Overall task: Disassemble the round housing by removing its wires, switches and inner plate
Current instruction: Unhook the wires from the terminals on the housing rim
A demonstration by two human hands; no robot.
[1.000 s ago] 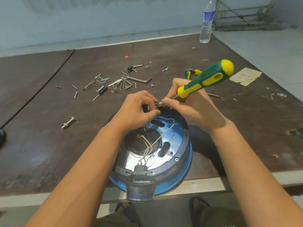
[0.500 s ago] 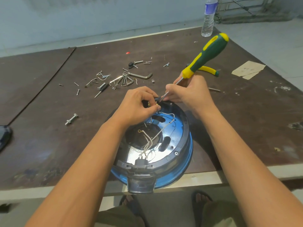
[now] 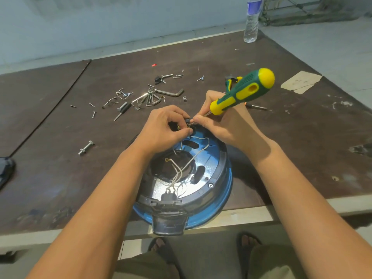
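The round blue housing [image 3: 223,190] lies upside down at the table's front edge, its shiny inner plate [image 3: 161,186] exposed. White wires [image 3: 179,172] run from a black connector [image 3: 169,195] at the near rim up to the far rim. My left hand [image 3: 163,129] pinches a small black switch part [image 3: 187,120] at that far rim. My right hand [image 3: 221,123] grips a green and yellow screwdriver [image 3: 243,90], whose tip meets the same part. The tip itself is hidden by my fingers.
Loose screws, hex keys [image 3: 149,99] and a large bolt [image 3: 86,148] lie scattered beyond and left of the housing. Yellow-handled pliers [image 3: 233,80] lie behind the screwdriver. A water bottle [image 3: 251,21] stands at the far corner, cardboard scraps [image 3: 302,82] to the right.
The screwdriver handle swung up toward the far side half a second ago and has tilted back down to the right. Both hands stay at the far rim.
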